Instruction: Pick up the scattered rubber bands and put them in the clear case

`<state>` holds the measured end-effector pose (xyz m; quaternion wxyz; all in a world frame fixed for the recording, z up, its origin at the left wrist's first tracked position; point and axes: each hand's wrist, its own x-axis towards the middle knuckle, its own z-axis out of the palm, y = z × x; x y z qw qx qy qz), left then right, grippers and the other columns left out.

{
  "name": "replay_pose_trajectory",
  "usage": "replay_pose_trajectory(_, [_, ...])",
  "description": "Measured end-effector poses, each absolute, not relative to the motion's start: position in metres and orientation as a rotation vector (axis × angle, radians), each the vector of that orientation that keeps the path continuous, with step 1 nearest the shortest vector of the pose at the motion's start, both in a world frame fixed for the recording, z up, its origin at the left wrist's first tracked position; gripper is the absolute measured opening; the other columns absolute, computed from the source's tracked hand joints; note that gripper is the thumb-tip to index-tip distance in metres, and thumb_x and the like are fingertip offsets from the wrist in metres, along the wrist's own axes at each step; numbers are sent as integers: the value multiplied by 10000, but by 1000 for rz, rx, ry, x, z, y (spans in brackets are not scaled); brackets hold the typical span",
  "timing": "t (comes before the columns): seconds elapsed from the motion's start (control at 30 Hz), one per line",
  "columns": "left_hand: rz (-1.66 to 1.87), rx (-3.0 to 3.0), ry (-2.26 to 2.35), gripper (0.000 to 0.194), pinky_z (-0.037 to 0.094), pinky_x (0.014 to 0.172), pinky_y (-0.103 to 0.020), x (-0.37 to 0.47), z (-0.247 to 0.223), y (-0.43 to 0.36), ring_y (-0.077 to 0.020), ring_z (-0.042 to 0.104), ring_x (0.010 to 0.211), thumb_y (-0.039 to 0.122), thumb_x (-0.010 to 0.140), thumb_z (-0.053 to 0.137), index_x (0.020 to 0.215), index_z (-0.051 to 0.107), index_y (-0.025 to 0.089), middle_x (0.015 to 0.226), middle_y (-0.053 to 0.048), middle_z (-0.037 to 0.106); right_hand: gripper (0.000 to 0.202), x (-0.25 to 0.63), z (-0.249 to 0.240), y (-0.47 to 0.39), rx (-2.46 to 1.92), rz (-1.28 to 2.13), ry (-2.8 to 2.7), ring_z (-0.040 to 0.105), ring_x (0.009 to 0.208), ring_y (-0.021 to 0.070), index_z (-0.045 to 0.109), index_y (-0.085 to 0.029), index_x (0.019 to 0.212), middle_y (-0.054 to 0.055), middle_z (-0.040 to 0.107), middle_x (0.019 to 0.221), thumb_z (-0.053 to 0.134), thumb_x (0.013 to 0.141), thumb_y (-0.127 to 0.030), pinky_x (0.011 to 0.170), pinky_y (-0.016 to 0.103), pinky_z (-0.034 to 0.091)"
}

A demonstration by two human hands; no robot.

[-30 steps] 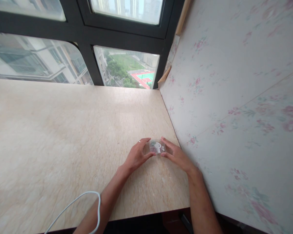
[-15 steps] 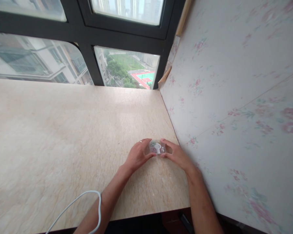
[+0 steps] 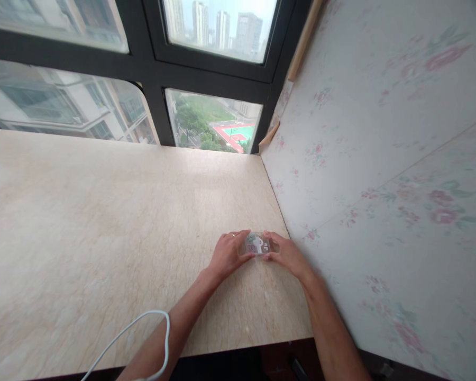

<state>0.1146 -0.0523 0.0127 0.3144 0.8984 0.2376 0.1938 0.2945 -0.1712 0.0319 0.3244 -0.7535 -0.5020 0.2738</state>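
A small clear plastic box [image 3: 258, 243] with white printing and coloured bits rests on the marble-patterned sill, near the right wall. My left hand [image 3: 230, 254] grips its left end, thumb on the near side and fingers on the far side. A ring shows on one finger of that hand. At the box's right end, my right hand [image 3: 284, 254] holds it in the same way, fingers beyond and thumb nearer me. What lies inside the box is too small to make out.
The pale marble-patterned sill [image 3: 103, 238] stretches left and back to dark-framed windows [image 3: 150, 100]. A floral-papered wall [image 3: 360, 159] stands close on my right. A white cable [image 3: 143, 316] loops over my left forearm. Below the sill's front edge lies a dark object [image 3: 299, 368].
The camera view has shifted slightly, showing more of the upper window. Both hands keep their hold on the box, which appears to stay in place on the sill.
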Motion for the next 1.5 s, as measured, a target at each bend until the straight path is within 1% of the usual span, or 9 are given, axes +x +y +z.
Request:
replay_pose_trajectory(0.27, [542, 2297, 713, 672, 409, 985, -403, 115, 3, -56, -270, 569, 1144, 374, 725, 758, 1318, 516, 169, 1236, -124, 635, 568, 296, 22, -174, -1917, 721, -1308, 569, 1195, 259, 604, -249, 1195, 62, 638, 1266, 747, 652, -158, 1060, 433, 379])
replay_pose_trajectory(0.5, [525, 2303, 720, 691, 387, 1003, -406, 116, 1, -56, -279, 548, 1171, 412, 736, 738, 1334, 495, 165, 1266, -132, 615, 571, 291, 9, -180, -1826, 720, -1225, 519, 1256, 261, 583, -224, 1219, 102, 547, 1375, 763, 685, -319, 1075, 450, 370])
replay_pose_trajectory(0.63, [540, 2312, 710, 679, 380, 1000, -404, 116, -1, -56, -277, 541, 1178, 431, 747, 717, 1337, 490, 183, 1257, -125, 619, 489, 289, 3, -180, -1793, 685, -1176, 509, 1267, 246, 591, -220, 1197, 112, 534, 1386, 701, 760, -410, 1090, 447, 354])
replay_pose_trajectory(0.8, [542, 2319, 700, 690, 381, 989, -391, 116, -2, -54, -276, 549, 1160, 433, 731, 725, 1327, 502, 165, 1230, -131, 633, 507, 290, 1, -178, -1812, 686, -1177, 533, 1242, 256, 589, -207, 1184, 123, 561, 1353, 717, 741, -418, 1081, 443, 365])
replay_pose_trajectory(1.03, [529, 2339, 713, 661, 380, 983, -382, 116, -1, -55, -268, 548, 1160, 444, 746, 706, 1320, 504, 185, 1229, -116, 635, 492, 292, 7, -175, -1847, 692, -1199, 569, 1198, 267, 603, -206, 1160, 117, 620, 1274, 741, 714, -365, 1059, 451, 382])
replay_pose_trajectory(1.13, [526, 2349, 712, 661, 378, 988, -383, 115, 0, -56, -268, 540, 1175, 445, 754, 696, 1325, 497, 178, 1244, -118, 628, 524, 292, 8, -173, -1844, 709, -1215, 572, 1196, 264, 589, -199, 1200, 120, 629, 1262, 727, 717, -349, 1054, 441, 390])
replay_pose_trajectory(1.27, [506, 2376, 711, 682, 374, 1002, -385, 115, 3, -57, -268, 521, 1206, 439, 764, 685, 1350, 466, 168, 1280, -131, 605, 725, 290, 7, -170, -1836, 717, -1221, 471, 1301, 247, 442, -206, 1393, 122, 497, 1418, 696, 731, -357, 1099, 419, 336])
replay_pose_trajectory(1.33, [492, 2390, 724, 686, 375, 1004, -387, 114, 5, -58, -273, 517, 1212, 440, 773, 672, 1359, 452, 160, 1291, -141, 596, 790, 288, 6, -170, -1841, 709, -1221, 417, 1341, 242, 372, -203, 1448, 119, 427, 1473, 680, 739, -366, 1123, 411, 295])
replay_pose_trajectory(1.5, [508, 2411, 720, 725, 369, 1019, -389, 111, 5, -62, -282, 501, 1238, 456, 759, 672, 1370, 426, 155, 1301, -153, 586, 766, 278, 8, -174, -1888, 609, -1186, 313, 1399, 247, 362, -204, 1458, 114, 359, 1514, 633, 771, -407, 1154, 436, 219])
